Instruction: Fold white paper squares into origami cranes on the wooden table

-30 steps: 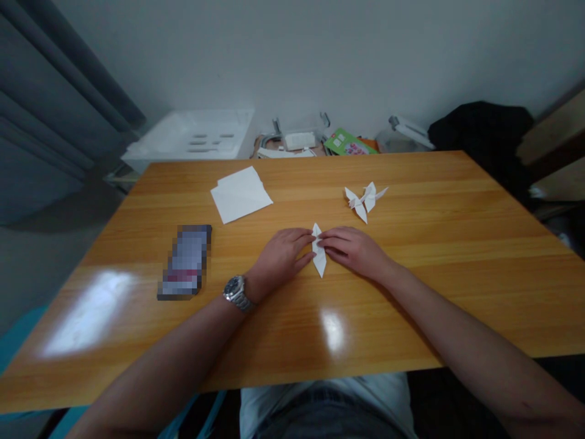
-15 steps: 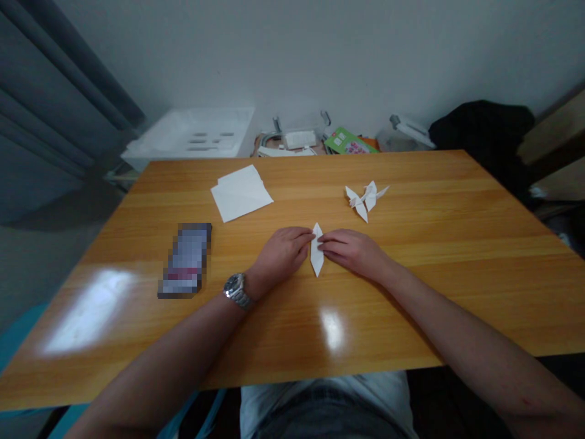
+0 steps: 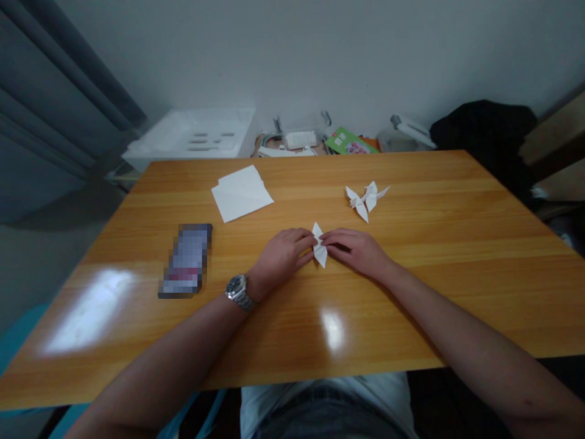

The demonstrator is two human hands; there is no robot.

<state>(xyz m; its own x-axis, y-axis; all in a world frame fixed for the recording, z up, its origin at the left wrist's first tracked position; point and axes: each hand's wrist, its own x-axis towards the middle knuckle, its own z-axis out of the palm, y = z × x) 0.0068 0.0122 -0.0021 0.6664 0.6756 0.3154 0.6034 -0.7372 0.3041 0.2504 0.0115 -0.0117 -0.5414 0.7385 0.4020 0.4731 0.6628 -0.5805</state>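
Note:
A small folded white paper piece [image 3: 319, 247] lies on the wooden table [image 3: 434, 256] between my hands, its pointed ends showing above and below my fingertips. My left hand [image 3: 282, 254], with a wristwatch [image 3: 237, 291] on the wrist, pinches its left edge. My right hand [image 3: 354, 251] pinches its right edge with the fingers drawn together. A finished white paper crane [image 3: 365, 199] sits farther back to the right.
Flat white paper sheets [image 3: 241, 193] lie at the back left of the table. A dark phone [image 3: 186, 260] rests to the left. Behind the table are a white box [image 3: 192, 139], a green packet [image 3: 350, 142] and a dark garment [image 3: 484, 134].
The paper piece looks shorter now than half a second ago; its lower point has come up toward my fingers. Both hands stayed in place, fingertips shifting slightly.

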